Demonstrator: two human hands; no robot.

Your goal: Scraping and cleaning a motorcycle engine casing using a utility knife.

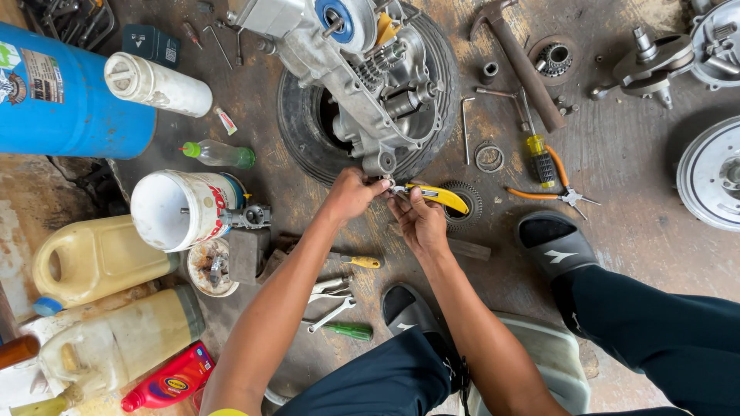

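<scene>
Head view, left hand pinching engine casing edge, right hand gripping yellow-handled tool

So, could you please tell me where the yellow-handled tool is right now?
In the head view, the yellow-handled tool sits mid-frame in the right hand, its tip meeting the left hand just below the engine case resting on the tyre.

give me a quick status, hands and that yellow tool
Left hand pinching at the engine case lower edge. Right hand gripping yellow-handled tool, tip at same spot. Tyre under the case, nothing blocking.
</scene>
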